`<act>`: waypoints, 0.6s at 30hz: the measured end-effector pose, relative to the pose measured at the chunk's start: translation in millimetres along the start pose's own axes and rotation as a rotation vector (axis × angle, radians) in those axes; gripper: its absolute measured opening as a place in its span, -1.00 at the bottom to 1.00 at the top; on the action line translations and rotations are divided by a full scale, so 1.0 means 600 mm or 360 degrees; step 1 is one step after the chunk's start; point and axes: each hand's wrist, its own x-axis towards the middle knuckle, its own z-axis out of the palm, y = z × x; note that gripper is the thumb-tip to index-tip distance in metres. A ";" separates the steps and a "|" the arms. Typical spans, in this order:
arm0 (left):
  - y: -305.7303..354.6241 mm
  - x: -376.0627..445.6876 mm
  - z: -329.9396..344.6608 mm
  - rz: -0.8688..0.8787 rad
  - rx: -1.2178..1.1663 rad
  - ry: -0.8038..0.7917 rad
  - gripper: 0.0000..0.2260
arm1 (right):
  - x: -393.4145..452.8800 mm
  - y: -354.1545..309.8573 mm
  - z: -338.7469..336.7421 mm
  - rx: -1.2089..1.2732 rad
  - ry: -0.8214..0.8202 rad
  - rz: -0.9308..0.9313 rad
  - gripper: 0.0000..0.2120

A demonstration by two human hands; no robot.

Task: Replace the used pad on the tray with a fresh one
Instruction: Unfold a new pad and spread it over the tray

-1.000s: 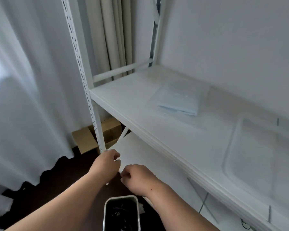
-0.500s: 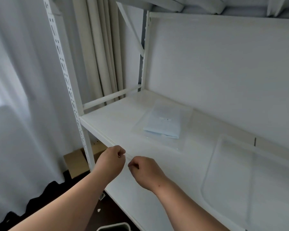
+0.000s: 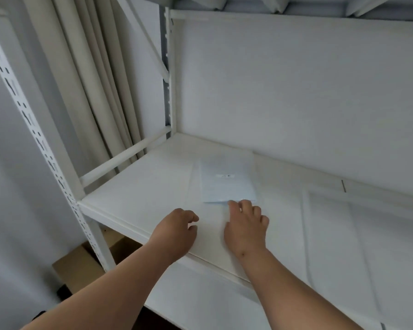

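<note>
A folded pale blue pad (image 3: 227, 182) in a clear plastic wrapper lies flat on the white shelf (image 3: 138, 186). My right hand (image 3: 244, 228) reaches over the shelf, fingers loosely spread, fingertips touching the pad's near edge. My left hand (image 3: 177, 231) hovers just left of it above the shelf's front, fingers loosely curled, holding nothing. A shallow white tray (image 3: 305, 225) sits on the shelf to the right; its inside looks bare.
White slotted rack posts (image 3: 41, 144) stand at the left. Cream curtains (image 3: 86, 79) hang behind. A cardboard box (image 3: 81, 265) rests on the floor under the shelf. A lower white shelf (image 3: 200, 303) runs beneath my forearms.
Both hands rose from below the shelf's front edge and moved forward over the shelf. The right hand opened and reached the pad's near edge. My view lifted and the bin left sight.
</note>
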 end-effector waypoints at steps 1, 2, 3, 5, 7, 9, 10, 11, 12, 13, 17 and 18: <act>-0.001 0.002 0.003 0.0033 0.0016 -0.0032 -0.71 | 0.004 -0.002 0.000 -0.0040 0.0029 0.0010 -0.54; -0.002 0.003 0.005 0.0060 0.0029 -0.0061 -0.71 | 0.008 -0.003 -0.001 -0.0083 0.0052 0.0011 -0.61; -0.002 0.005 0.008 0.0082 0.0041 -0.0085 -0.70 | 0.013 -0.004 -0.002 -0.0122 0.0070 0.0006 -0.66; -0.001 0.010 0.010 0.0105 0.0069 -0.0111 -0.67 | 0.022 -0.005 -0.006 -0.0175 0.0086 -0.0016 -0.72; 0.002 0.016 0.011 0.0124 0.0095 -0.0099 -0.65 | 0.033 -0.005 -0.011 -0.0172 0.0105 -0.0046 -0.75; 0.007 0.021 0.016 0.0181 0.0122 -0.0045 -0.65 | 0.044 -0.006 -0.017 -0.0099 0.0096 -0.0049 -0.79; 0.010 0.021 0.018 0.0235 0.0137 -0.0004 -0.64 | 0.049 -0.009 -0.021 -0.0032 0.0081 -0.0044 -0.82; 0.014 0.022 0.021 0.0306 0.0157 0.0034 -0.64 | 0.053 -0.013 -0.026 0.0056 0.0068 -0.0040 -0.84; 0.019 0.025 0.026 0.0383 0.0182 0.0066 -0.64 | 0.056 -0.016 -0.031 0.0140 0.0063 -0.0050 -0.84; 0.024 0.027 0.031 0.0445 0.0207 0.0081 -0.63 | 0.060 -0.020 -0.036 0.0211 0.0069 -0.0079 -0.84; 0.034 0.040 0.047 0.0358 0.0245 0.0004 -0.62 | 0.066 -0.024 -0.057 0.0579 0.0150 -0.0216 -0.85; 0.035 0.044 0.049 0.0283 0.0229 0.0010 -0.62 | 0.066 -0.021 -0.061 0.0671 0.0177 -0.0206 -0.86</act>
